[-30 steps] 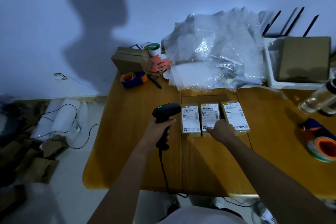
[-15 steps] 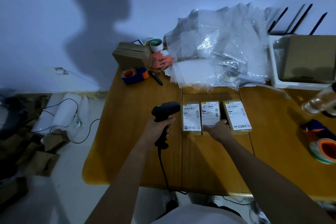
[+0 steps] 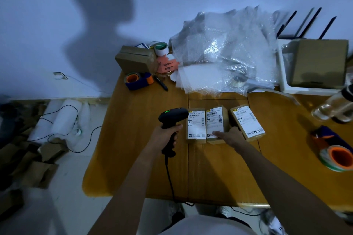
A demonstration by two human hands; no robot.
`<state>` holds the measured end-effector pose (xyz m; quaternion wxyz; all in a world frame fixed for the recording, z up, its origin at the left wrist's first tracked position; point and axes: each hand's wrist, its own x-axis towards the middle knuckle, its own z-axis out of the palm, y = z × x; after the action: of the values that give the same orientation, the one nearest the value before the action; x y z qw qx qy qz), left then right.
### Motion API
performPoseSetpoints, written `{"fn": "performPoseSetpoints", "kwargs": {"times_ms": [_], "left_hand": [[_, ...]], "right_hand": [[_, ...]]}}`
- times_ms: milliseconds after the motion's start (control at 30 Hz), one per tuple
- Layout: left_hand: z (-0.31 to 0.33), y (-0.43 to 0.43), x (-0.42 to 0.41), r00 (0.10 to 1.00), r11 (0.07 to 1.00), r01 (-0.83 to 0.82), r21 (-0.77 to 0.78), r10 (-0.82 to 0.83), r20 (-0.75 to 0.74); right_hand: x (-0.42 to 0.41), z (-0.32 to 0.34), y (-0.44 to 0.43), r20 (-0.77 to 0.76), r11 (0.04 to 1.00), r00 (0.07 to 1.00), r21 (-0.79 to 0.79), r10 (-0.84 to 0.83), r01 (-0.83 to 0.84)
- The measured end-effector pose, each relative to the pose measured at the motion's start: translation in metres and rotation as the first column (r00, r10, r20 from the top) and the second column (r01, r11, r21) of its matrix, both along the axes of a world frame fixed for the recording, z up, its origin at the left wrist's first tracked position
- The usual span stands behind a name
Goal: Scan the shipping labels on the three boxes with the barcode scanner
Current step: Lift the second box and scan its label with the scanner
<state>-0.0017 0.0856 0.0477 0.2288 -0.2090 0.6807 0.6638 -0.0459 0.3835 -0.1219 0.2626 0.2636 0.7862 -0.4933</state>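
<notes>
Head view, left hand: fist wrapped round the handle of the black barcode scanner, green light lit on its top.
Scanner head: just left of the left box.
Boxes: left box, middle box and right box in a row, labels up, on the wooden table.
Right hand: fingers loosely spread, resting on the middle box's near end, gripping nothing.

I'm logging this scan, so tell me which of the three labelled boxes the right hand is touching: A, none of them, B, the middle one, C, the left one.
B: the right hand rests on the near end of the middle box, while the left hand holds the barcode scanner.
</notes>
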Motion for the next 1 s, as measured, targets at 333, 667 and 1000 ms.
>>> {"fn": "performPoseSetpoints", "kwargs": {"times_ms": [333, 667, 1000], "left_hand": [[0.007, 0.012, 0.001, 0.999, 0.999, 0.043, 0.007, -0.043, -0.026], [0.034, 0.031, -0.009, 0.993, 0.995, 0.087, 0.038, -0.084, -0.08], [0.078, 0.046, -0.025, 0.969, 0.982, 0.156, 0.104, -0.132, -0.21]], "right_hand": [[0.015, 0.078, -0.003, -0.098, 0.966, 0.985, -0.232, -0.141, 0.115], [0.017, 0.125, 0.002, -0.235, 0.898, 0.937, -0.415, -0.258, 0.143], [0.006, 0.166, 0.006, -0.409, 0.911, 0.89, -0.411, -0.201, 0.017]]}}
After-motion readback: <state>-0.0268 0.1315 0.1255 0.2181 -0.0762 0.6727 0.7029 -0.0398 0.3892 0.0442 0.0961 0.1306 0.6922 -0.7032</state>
